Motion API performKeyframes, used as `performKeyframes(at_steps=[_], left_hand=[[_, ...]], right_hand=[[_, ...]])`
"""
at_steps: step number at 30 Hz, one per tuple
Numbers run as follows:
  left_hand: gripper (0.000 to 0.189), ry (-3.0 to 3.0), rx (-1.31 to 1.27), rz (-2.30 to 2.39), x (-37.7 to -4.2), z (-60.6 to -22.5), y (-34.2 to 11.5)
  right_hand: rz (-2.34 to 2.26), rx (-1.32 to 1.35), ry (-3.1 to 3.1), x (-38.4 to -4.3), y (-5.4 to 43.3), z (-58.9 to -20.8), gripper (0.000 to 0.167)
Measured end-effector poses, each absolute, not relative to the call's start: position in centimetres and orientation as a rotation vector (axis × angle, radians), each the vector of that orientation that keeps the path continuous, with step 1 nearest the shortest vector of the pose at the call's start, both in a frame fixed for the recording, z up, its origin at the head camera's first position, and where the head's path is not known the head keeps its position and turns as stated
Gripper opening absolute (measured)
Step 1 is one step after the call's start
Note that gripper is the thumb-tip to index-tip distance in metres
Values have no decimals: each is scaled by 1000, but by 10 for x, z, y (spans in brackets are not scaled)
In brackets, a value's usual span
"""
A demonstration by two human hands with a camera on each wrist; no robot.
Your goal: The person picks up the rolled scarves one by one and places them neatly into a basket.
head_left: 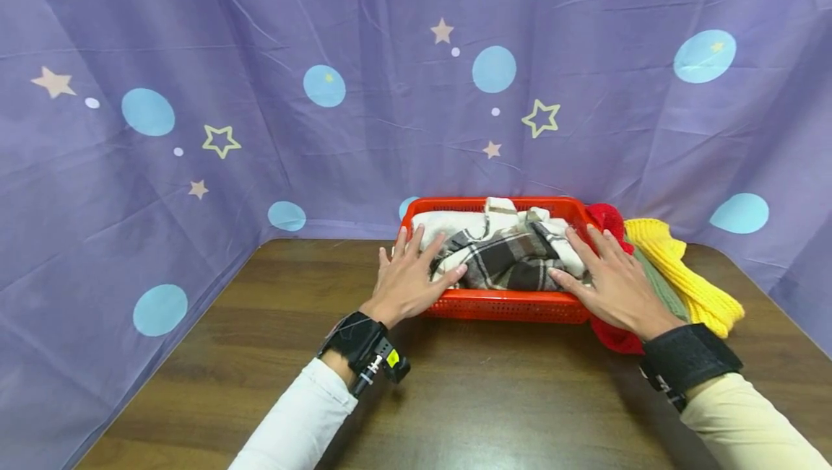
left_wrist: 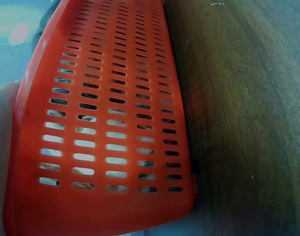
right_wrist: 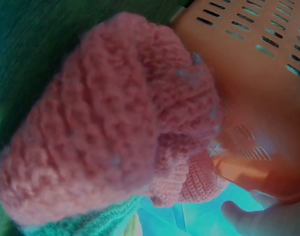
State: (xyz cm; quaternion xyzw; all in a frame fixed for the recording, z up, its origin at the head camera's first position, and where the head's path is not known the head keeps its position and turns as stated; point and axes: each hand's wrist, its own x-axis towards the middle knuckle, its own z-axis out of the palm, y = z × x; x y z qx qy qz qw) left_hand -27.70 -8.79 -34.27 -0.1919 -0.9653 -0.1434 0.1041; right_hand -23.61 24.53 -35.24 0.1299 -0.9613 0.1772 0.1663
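Observation:
A red plastic basket (head_left: 507, 307) with slotted sides stands toward the back of the table, filled with a crumpled plaid cloth (head_left: 500, 257) in white, grey and brown. Fingers spread, my left hand (head_left: 404, 282) lies over the basket's left end, its thumb reaching above the cloth. My right hand (head_left: 614, 286) is over the right end in the same way, fingers straight. In the left wrist view the basket's slotted wall (left_wrist: 105, 204) fills much of the picture, with the hand's edge at the rim. The right wrist view has the right hand's fingers (right_wrist: 238, 216) close by the rim.
Against the basket's right side lie a red knitted piece (right_wrist: 91, 132), a green knitted piece (head_left: 658, 279) and a yellow knitted piece (head_left: 698, 289). A purple curtain (head_left: 390, 152) hangs behind the wooden table (head_left: 494, 398).

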Motion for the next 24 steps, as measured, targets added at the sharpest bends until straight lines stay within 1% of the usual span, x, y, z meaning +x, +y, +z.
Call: performKeyframes(at_steps=[9, 24], left_hand=[[82, -2843, -572, -434, -276, -344, -88], [81, -2848, -576, -412, -276, -343, -88]], right_hand=[[503, 345, -2750, -237, 246, -355, 87], [501, 364, -2742, -237, 246, -354, 85]])
